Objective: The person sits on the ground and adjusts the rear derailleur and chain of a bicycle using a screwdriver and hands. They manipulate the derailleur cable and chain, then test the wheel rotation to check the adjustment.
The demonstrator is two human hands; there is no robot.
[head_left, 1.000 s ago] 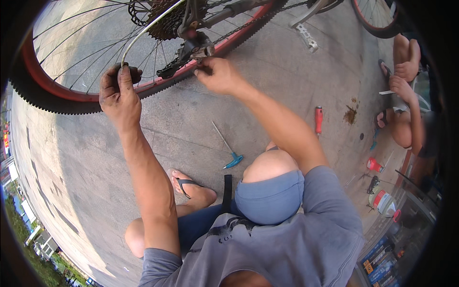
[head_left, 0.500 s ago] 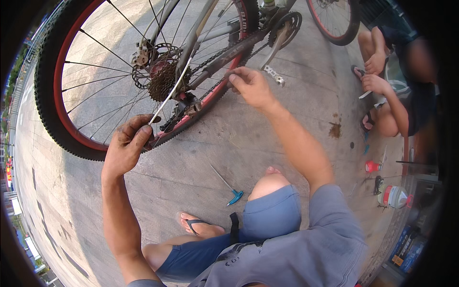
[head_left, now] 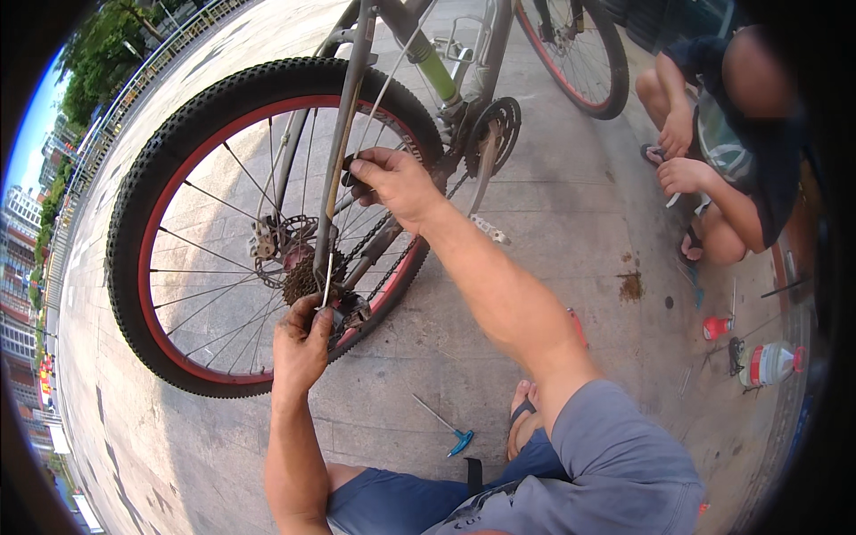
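A mountain bike's rear wheel, with a knobby black tyre and red rim, stands before me. My left hand, fingers dark with grease, pinches a thin white cable housing beside the rear derailleur and cassette. Higher up, my right hand is closed at the grey seat stay, where a pale cable runs down to its thumb and fingers. Its fingertips are partly hidden behind the thumb and stay. The chain passes below my right hand.
A blue T-handle hex key lies on the paved ground near my foot. At right another person crouches, hands together around a pale object. Near them are a red can and a clear jug. The crankset stands right of the wheel.
My right hand has risen from beside the tyre and chain to the seat stay and closed on the cable there. My left hand still pinches the housing, now closer to the derailleur. The view has shifted.
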